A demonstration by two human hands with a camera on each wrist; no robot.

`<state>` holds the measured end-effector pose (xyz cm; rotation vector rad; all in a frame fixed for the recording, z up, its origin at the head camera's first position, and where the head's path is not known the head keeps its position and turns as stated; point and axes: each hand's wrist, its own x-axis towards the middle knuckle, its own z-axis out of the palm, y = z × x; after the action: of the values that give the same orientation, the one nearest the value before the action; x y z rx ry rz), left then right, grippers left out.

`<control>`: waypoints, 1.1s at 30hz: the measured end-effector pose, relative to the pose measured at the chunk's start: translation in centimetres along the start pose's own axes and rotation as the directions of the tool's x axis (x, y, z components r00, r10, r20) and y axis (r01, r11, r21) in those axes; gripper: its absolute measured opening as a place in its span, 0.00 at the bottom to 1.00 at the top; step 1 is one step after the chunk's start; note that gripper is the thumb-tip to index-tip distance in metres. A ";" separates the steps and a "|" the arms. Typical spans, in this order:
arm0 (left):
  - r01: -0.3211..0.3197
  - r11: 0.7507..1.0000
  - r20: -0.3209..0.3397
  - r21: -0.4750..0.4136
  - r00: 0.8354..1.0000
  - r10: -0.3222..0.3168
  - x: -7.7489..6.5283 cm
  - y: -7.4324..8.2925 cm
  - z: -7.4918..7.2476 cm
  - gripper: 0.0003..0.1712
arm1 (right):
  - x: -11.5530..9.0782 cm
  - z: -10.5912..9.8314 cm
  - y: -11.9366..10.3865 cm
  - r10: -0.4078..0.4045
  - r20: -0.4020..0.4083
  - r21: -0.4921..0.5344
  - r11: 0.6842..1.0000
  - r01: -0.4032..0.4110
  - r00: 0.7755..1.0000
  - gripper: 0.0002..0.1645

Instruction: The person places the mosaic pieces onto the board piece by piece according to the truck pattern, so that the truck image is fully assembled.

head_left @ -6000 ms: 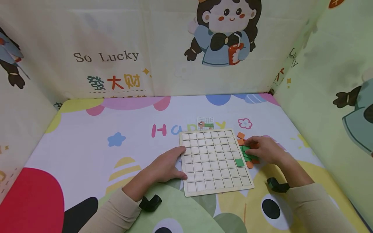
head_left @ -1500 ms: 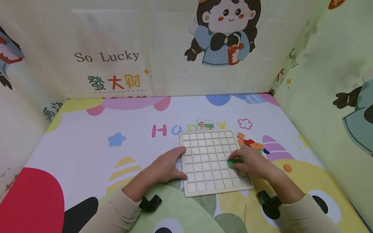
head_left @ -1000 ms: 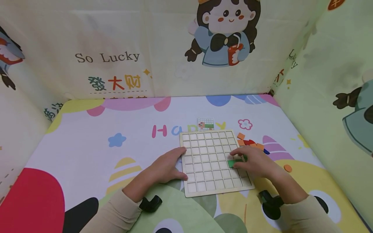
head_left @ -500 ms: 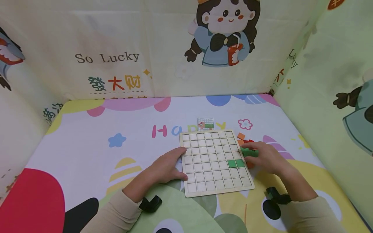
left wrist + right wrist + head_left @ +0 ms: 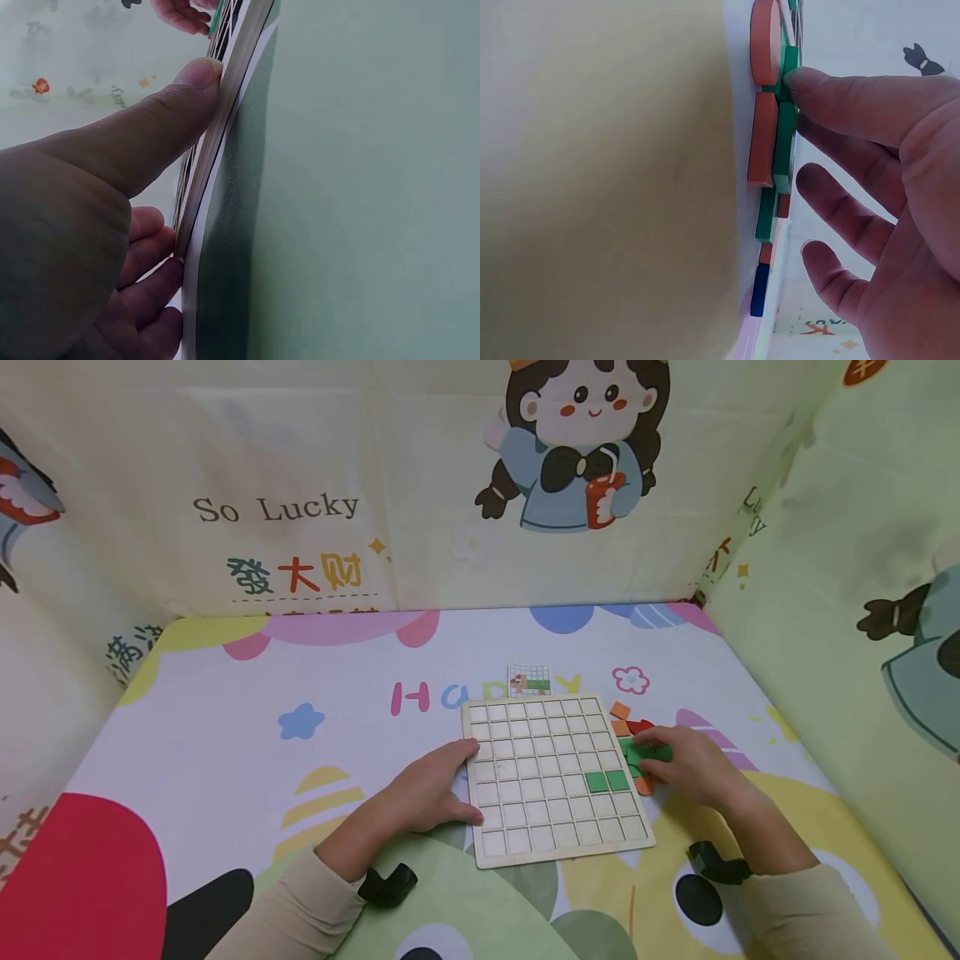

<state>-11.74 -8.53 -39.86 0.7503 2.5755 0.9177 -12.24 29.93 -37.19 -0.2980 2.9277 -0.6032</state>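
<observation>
My left hand (image 5: 423, 785) rests against the left edge of a pale gridded board (image 5: 536, 812). Its fingertips and outstretched thumb (image 5: 169, 101) touch the edge some way apart. Two green square tiles (image 5: 607, 781) lie side by side in cells near the board's right edge. My right hand (image 5: 693, 764) is over a pile of green tiles (image 5: 636, 758) just right of the board. In the right wrist view its thumb (image 5: 840, 94) touches one green tile (image 5: 789, 58), while the other fingers are loosely bent and spread.
Orange tiles (image 5: 620, 710) and a red piece (image 5: 640, 726) lie around the pile; a blue piece (image 5: 760, 290) shows in the right wrist view. A small card with a coloured grid picture (image 5: 529, 679) sits behind the board. Printed cloth walls (image 5: 420, 468) enclose the table.
A second green tile has come to lie left of the first on the board. My right hand has let it go and moved back right to the pile. My left hand stays put.
</observation>
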 end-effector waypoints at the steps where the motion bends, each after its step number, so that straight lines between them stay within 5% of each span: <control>1: -0.001 1.000 0.000 0.000 1.000 0.001 0.0 0.0 0.0 0.52 | 0.0 0.0 0.1 0.001 -0.001 -0.003 1.000 -0.001 1.000 0.20; 33: -0.015 1.000 -0.003 0.009 1.000 0.015 0.0 0.0 0.0 0.52 | 0.1 0.1 -0.3 -0.025 0.015 -0.003 1.000 0.025 1.000 0.21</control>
<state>-11.74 -8.52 -39.92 0.7718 2.5819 0.9136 -12.29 29.61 -37.21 -0.3381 2.9155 -0.5966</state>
